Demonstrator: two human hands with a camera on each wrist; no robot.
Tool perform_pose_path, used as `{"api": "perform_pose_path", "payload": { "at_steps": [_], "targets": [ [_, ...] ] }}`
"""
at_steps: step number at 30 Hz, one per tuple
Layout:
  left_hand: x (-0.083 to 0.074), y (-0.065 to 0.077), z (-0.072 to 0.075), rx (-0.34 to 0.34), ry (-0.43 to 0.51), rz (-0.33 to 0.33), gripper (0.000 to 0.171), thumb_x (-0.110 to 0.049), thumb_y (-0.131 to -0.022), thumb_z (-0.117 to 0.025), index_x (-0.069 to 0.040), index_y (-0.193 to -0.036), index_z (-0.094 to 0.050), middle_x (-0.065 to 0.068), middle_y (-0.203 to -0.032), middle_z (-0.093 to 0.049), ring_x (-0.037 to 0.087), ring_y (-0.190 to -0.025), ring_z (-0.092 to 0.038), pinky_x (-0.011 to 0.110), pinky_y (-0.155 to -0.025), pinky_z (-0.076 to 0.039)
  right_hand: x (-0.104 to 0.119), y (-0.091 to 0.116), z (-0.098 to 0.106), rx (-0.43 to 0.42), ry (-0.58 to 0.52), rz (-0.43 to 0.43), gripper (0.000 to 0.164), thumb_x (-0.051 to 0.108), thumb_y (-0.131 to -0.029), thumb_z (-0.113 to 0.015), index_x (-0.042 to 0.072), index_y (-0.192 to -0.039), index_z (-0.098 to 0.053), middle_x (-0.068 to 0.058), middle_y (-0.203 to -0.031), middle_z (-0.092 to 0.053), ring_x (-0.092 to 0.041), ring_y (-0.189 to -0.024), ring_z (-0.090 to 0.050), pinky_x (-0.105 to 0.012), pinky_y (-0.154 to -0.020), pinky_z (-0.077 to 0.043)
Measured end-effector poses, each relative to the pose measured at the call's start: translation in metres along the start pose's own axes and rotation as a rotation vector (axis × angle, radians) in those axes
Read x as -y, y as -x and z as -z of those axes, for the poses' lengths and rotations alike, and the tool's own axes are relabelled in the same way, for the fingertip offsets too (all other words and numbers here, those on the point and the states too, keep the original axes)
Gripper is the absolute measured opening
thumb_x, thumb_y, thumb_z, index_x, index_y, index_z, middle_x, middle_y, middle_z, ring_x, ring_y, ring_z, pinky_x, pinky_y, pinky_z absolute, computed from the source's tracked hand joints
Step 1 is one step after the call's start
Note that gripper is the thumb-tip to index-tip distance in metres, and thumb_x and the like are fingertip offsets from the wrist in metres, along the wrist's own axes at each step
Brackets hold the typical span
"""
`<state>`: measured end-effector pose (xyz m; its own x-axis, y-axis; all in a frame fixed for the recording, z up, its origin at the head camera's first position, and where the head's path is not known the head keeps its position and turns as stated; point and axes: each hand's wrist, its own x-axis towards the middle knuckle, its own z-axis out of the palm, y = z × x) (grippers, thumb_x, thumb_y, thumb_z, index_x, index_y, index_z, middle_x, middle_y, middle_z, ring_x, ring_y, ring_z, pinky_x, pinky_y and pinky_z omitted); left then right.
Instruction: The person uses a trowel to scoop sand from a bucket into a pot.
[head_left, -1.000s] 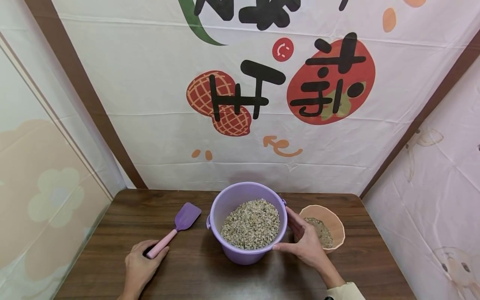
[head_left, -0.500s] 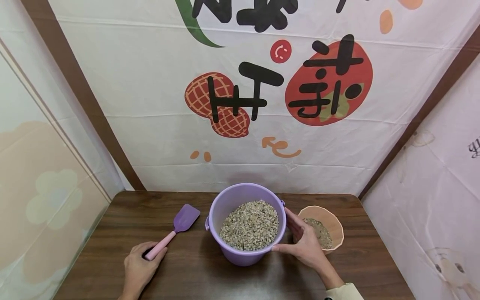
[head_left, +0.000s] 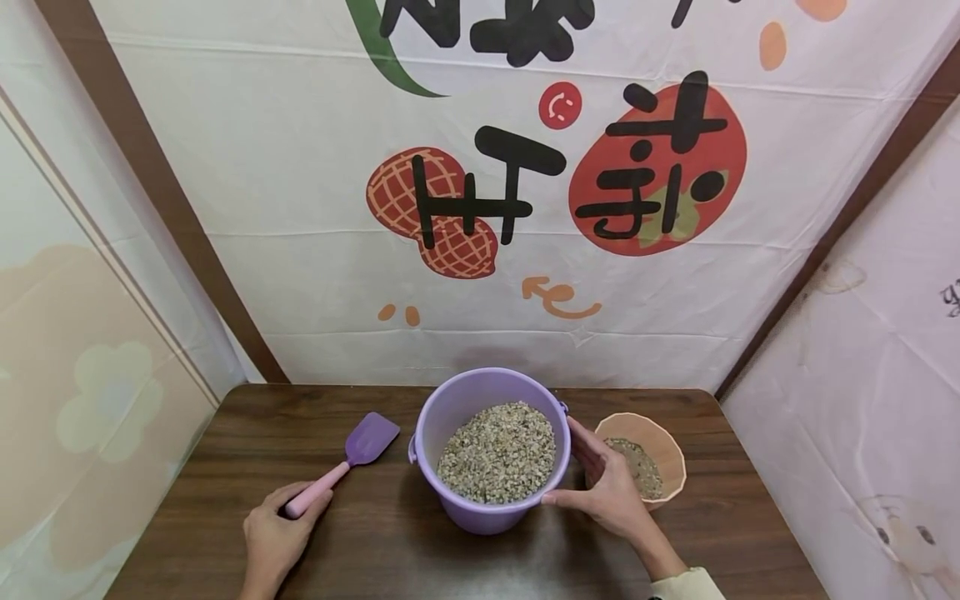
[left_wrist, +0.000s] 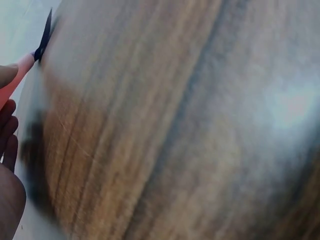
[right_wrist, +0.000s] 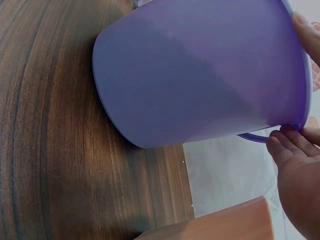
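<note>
My left hand (head_left: 276, 533) holds a small shovel (head_left: 372, 439) by its pink handle, low over the table at the left. Its purple blade points away toward the back. In the left wrist view, the thumb and curled fingers surround the handle (left_wrist: 17, 77). A purple bucket (head_left: 480, 518), partly filled with coarse sandy grains (head_left: 498, 454), stands upright in the middle. My right hand (head_left: 611, 496) grips the bucket's right side at the rim, thumb in front and fingers farther back. The right wrist view shows those fingers beside the handle attachment, under the rim.
Just right of my right hand sits a peach scalloped bowl (head_left: 663, 450) with some sandy grains inside. The brown wooden table (head_left: 390, 558) meets a printed white cloth backdrop (head_left: 315, 275) behind the bucket. More cloth walls flank both sides.
</note>
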<state>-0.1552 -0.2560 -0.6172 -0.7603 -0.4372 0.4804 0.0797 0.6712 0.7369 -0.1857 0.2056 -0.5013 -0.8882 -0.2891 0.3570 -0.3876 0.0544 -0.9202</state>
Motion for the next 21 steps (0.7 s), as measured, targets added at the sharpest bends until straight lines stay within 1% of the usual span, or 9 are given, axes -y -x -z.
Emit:
{"api": "perform_pose_path", "payload": {
  "at_steps": [3, 11, 16, 21],
  "targets": [
    [-0.001, -0.001, 0.000, -0.009, 0.012, -0.001, 0.027, -0.013, -0.066, -0.094, -0.007, -0.089, -0.080, 0.011, -0.089, -0.077, -0.028, -0.084, -0.043, 0.011, -0.078, -0.038, 0.001, 0.001, -0.001, -0.005, 0.001, -0.005, 0.103, -0.004, -0.065, -0.094, -0.008, -0.151, -0.038, -0.029, -0.150, -0.045, -0.044, -0.139, -0.040, -0.026, -0.111, -0.035],
    [-0.006, -0.003, 0.003, -0.002, 0.033, -0.007, 0.027, -0.009, -0.066, -0.094, -0.007, -0.089, -0.081, 0.012, -0.088, -0.077, -0.032, -0.084, -0.043, 0.006, -0.078, -0.037, 0.002, 0.004, -0.004, -0.011, 0.000, -0.005, 0.103, -0.004, -0.065, -0.094, -0.008, -0.151, -0.038, -0.029, -0.150, -0.045, -0.044, -0.138, -0.041, -0.026, -0.111, -0.035],
    [-0.009, -0.003, 0.007, 0.019, 0.064, -0.004, 0.028, -0.007, -0.066, -0.095, -0.006, -0.090, -0.082, 0.014, -0.090, -0.077, -0.028, -0.085, -0.047, 0.002, -0.078, -0.037, 0.003, 0.005, -0.006, -0.008, -0.002, 0.005, 0.103, -0.005, -0.065, -0.093, -0.009, -0.151, -0.037, -0.030, -0.149, -0.045, -0.047, -0.138, -0.040, -0.026, -0.111, -0.035],
    [-0.017, -0.008, 0.016, 0.039, 0.135, -0.012, 0.030, 0.000, -0.066, -0.094, -0.001, -0.093, -0.081, 0.017, -0.092, -0.076, -0.024, -0.087, -0.054, 0.002, -0.079, -0.042, 0.003, 0.007, -0.007, -0.005, -0.014, 0.006, 0.103, -0.007, -0.065, -0.092, -0.010, -0.151, -0.036, -0.031, -0.149, -0.044, -0.049, -0.138, -0.039, -0.026, -0.112, -0.035]
  ]
}}
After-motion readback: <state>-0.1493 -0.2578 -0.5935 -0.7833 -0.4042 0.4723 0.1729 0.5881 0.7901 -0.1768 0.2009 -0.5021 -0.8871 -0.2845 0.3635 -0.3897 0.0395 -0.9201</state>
